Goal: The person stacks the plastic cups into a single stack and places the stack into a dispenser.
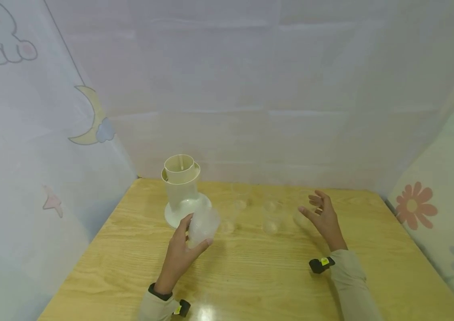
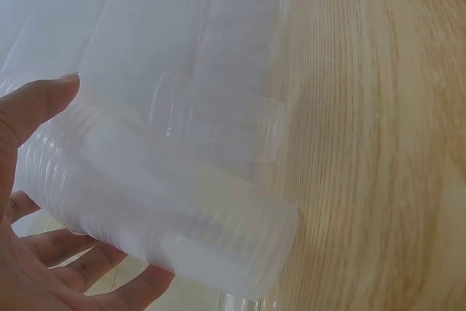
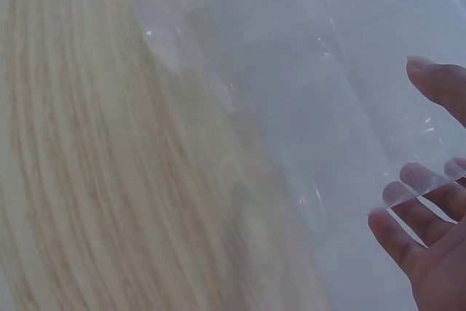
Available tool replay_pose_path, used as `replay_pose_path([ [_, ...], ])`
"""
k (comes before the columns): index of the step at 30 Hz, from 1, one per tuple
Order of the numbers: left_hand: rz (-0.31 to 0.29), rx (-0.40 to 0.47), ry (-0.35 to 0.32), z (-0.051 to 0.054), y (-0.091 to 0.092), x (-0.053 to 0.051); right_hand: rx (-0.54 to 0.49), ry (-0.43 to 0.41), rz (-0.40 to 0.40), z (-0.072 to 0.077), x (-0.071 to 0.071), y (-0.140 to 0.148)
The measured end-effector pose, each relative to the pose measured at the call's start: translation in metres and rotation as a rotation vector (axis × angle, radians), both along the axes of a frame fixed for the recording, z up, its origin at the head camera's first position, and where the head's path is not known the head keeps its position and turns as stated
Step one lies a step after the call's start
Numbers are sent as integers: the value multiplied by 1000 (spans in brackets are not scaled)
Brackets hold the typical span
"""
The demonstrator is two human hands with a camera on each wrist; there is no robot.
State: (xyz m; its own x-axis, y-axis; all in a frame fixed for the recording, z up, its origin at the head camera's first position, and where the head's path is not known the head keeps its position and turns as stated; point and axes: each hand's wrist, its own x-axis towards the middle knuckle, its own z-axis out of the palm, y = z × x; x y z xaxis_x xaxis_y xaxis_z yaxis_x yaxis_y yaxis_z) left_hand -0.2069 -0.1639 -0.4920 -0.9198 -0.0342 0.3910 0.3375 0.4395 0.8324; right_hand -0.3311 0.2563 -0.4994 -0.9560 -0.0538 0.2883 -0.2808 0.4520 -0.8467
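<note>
1. Clock centre = middle of the surface [image 1: 247, 272], 12 = far edge; closest is the left hand [image 1: 180, 247] around 9, fingers and thumb clamped on a stack of clear cups [image 2: 167, 187]; stack's tilted, so I'd grip lightly and straighten it before adding or taking any cup, since thin plastic probably dents easily; can't tell how many are nested, or whether the low end touches the surface.

2. Next out, near cups at 11 [image 1: 228, 226] and 1 [image 1: 271, 225]; I'd lift these straight up, one at a time, so they don't knock each other; they're so see-through that their rims are basically guesswork.

3. Right hand [image 1: 325, 220] at about 2, fingers and thumb apart around another clear cup [image 1: 299, 219]; I'd close in evenly from both sides, low force; the right wrist view shows fingertips through plastic, but whether they actually press on it, can't tell; that hand is cut off by the frame there too.

4. White stand [image 1: 183, 196] at 10, just past the stack; best keep the left hand clear of its round base; the hand and stack hide part of that base.

5. Farthest, faint cups near 12 [image 1: 241, 203] and 1 [image 1: 272, 205]; outlines melt into the pale backdrop [image 1: 267, 142], so reach slowly.
</note>
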Motion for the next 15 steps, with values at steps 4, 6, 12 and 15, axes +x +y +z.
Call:
replay_pose_path([
  [4, -1, -5, 5, 0, 0, 1, 12, 26, -3, 5, 3, -1],
  [6, 2, -10, 7, 0, 0, 1, 17, 35, -4, 8, 5, -1],
  [12, 1, -14, 8, 0, 1, 2, 35, 68, -8, 15, 12, -2],
  [15, 5, -16, 11, 0, 2, 2, 32, 94, -8, 23, 16, -4],
])
